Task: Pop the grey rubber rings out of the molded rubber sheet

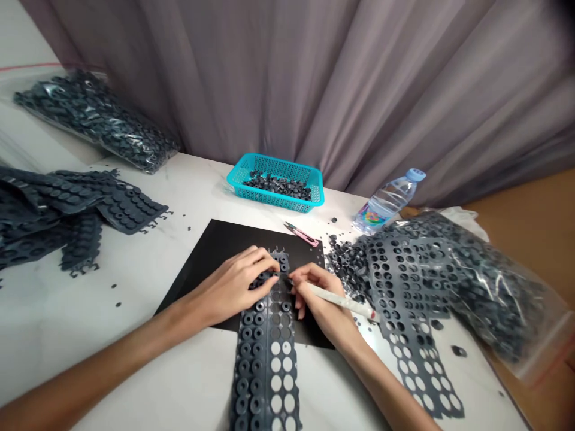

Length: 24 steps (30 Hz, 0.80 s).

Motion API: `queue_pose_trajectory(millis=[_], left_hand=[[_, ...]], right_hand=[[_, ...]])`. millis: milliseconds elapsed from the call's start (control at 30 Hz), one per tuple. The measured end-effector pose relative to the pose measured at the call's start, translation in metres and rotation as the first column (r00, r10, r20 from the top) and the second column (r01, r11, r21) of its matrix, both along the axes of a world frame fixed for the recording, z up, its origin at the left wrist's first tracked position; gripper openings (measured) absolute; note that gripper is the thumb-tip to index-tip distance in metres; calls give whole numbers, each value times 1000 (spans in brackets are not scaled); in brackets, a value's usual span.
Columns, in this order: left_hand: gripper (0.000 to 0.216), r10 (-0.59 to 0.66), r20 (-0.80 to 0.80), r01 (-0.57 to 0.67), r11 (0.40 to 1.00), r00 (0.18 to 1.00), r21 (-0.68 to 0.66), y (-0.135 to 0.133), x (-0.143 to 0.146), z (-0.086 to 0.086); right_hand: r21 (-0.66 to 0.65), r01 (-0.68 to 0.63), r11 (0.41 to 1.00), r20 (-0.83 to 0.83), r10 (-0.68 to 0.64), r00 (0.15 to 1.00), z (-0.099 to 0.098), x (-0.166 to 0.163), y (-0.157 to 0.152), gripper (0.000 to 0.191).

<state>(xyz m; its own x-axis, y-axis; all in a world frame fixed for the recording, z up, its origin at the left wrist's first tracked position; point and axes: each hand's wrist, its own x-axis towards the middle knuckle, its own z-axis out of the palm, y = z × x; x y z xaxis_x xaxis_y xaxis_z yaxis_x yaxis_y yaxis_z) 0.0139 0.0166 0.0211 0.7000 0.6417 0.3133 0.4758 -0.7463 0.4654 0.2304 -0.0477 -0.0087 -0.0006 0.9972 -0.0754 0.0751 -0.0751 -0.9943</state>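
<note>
A long dark grey rubber sheet point(252, 349) of moulded round parts lies lengthwise before me, its far end on a black mat point(197, 263). Its left columns are full of ring-shaped pieces; many holes on the right side are empty. My left hand point(247, 276) grips the sheet near its far end, thumb and fingers bent over it. In my right hand point(324, 293) is a white pen-shaped tool point(344, 301) with a red end, its tip close to the sheet's right edge. Small pieces under my left fingers are hidden.
A turquoise basket point(278, 202) holds small black pieces. Pink-handled thread snips point(302, 234) lie on the mat's far edge. Rightward are loose pieces point(348, 263), a punched-out sheet point(404, 293), a water bottle point(386, 203) and a filled bag point(503, 293). Leftward are rubber sheets point(81, 203) and another bag point(99, 117).
</note>
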Motion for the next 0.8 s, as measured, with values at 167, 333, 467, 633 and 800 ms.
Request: queue_pose_trajectory(millis=[167, 333, 467, 633, 800], left_hand=[[17, -34, 7, 34, 993, 999, -113, 2, -8, -9], [21, -44, 7, 44, 994, 999, -102, 3, -7, -11], [21, -52, -15, 51, 996, 999, -73, 0, -5, -12], [18, -40, 35, 45, 991, 999, -128, 2, -6, -15], [19, -36, 64, 45, 988, 997, -148, 3, -7, -17]], right_hand=[[-10, -44, 999, -29, 44, 999, 3, -5, 2, 9], [-2, -62, 998, 9, 62, 998, 3, -5, 3, 6], [-4, -85, 996, 35, 85, 996, 2, -4, 2, 4], [0, -70, 998, 52, 70, 996, 2, -5, 2, 4], [10, -81, 997, 72, 80, 994, 4, -6, 2, 4]])
